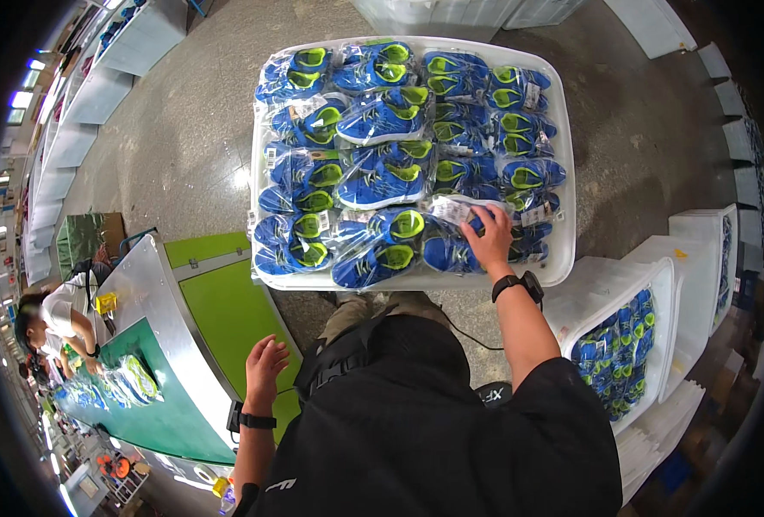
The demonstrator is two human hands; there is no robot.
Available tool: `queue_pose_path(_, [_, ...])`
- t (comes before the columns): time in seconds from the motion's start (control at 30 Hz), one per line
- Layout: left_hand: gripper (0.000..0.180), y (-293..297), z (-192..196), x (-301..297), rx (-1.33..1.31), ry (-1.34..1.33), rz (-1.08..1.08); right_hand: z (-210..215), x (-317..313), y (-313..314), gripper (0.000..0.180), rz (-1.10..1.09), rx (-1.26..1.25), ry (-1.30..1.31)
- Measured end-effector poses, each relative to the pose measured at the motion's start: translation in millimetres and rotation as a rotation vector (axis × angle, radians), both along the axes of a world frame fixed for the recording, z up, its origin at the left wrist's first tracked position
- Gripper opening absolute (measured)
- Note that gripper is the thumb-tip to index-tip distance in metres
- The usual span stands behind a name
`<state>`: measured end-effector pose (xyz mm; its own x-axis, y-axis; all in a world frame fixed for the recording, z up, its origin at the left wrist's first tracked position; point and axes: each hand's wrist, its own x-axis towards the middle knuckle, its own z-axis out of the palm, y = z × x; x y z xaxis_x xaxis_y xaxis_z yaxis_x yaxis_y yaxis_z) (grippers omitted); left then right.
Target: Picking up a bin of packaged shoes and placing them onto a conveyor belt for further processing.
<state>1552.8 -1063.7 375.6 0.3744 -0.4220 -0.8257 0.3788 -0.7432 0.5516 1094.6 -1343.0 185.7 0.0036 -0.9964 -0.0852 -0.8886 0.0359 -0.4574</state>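
The right hand [490,239] reaches forward into a large white bin [563,258] packed with bagged pairs of blue and lime-green shoes [382,172], its fingers spread over one bagged pair [459,226] at the near edge, with no closed grip to be seen. The left hand [265,366] hangs open and empty over the edge of a green tabletop [227,302], touching nothing, and both wrists carry black bands. To the right stands a second white bin [657,284] holding more blue shoes, and at the far left another person [59,319] bends over a green conveyor belt [158,414].
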Motion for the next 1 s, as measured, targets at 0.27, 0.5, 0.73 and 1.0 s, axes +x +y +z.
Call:
queue_pose_path(0.27, [0.040,33,-11,10,0.056,0.041,0.056,6,7,-7,0.046,0.110,-0.066,-0.002])
queue_pose_path(0.5, [0.041,77,-16,56,0.037,-0.023,0.174,38,23,-2,0.039,-0.041,-0.239,-0.071])
queue_pose_path(0.73, [0.044,166,-43,154,0.048,-0.129,0.278,50,96,40,0.042,-0.019,-0.229,-0.185])
queue_pose_path(1.0, [0.053,306,-129,352,0.174,-0.518,0.215,42,180,97,0.040,-0.118,-0.116,-0.396])
